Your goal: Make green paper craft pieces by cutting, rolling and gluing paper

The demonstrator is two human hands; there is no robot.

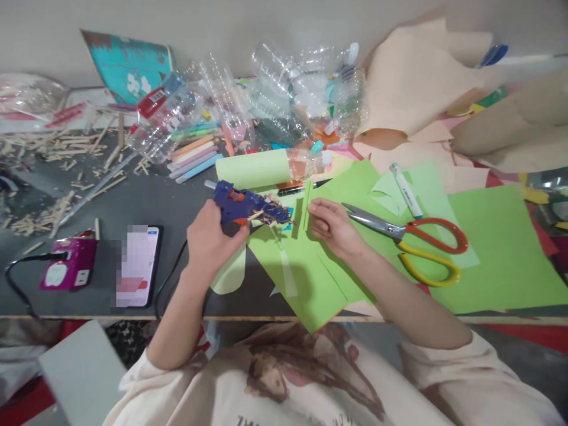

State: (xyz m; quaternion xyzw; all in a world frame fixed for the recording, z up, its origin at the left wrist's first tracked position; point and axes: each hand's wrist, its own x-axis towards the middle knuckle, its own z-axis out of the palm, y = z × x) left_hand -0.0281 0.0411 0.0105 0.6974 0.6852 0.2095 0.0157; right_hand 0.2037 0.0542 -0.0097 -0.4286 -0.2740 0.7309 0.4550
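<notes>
My left hand (213,239) is wrapped round the handle of a dark blue hot glue gun (237,204). A glue stick (210,185) pokes out of its back end, and bits of wood cling about its front. Close to the nozzle, my right hand (331,225) pinches a narrow strip of green paper (306,207), held upright. Beneath both lie bright green paper sheets (319,284). Scissors (399,231) with one red and one yellow handle rest right of my right hand. A black pen (302,187) lies just behind the strip.
A bottle wrapped in pale green paper (252,167) lies behind the glue gun. Clear plastic bottles (275,77) pile up along the wall. On the left are a phone (139,266), a purple box with a cable (68,263) and scattered wooden sticks (48,207). A white marker (406,189) lies behind the scissors.
</notes>
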